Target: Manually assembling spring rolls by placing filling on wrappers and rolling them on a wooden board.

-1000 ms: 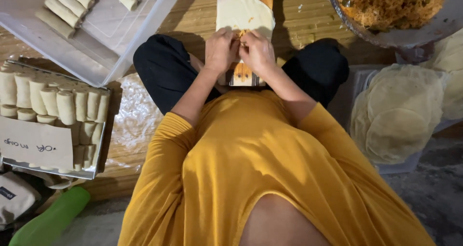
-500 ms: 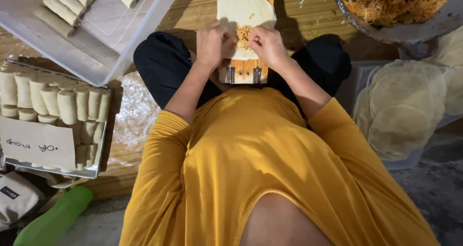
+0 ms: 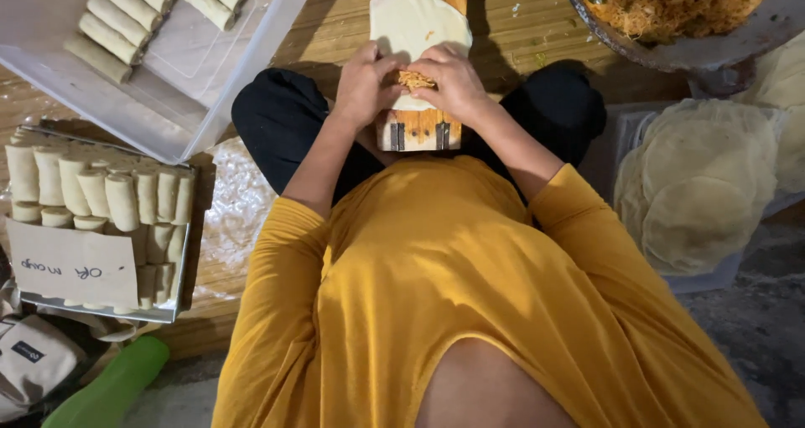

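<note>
Pale and thin, the round wrapper (image 3: 419, 21) lay on the wooden board (image 3: 418, 128) while her left hand (image 3: 366, 80) and right hand (image 3: 453, 80), fingers curled, pinched shredded filling (image 3: 414, 80) at its near edge, seemingly shaping it, which wants tight, even tucking.

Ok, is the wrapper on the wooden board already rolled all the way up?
No, the wrapper lies mostly flat on the wooden board, with filling showing between both hands.

Floor (image 3: 520, 34): light wooden slats, scattered crumbs, warm overhead light. Lower right, floor changes to grey rough concrete (image 3: 755, 336). Clear plastic sheet (image 3: 239, 210) lies on the slats at left. Green object (image 3: 109, 390) at lower left edge, kind unclear.
</note>
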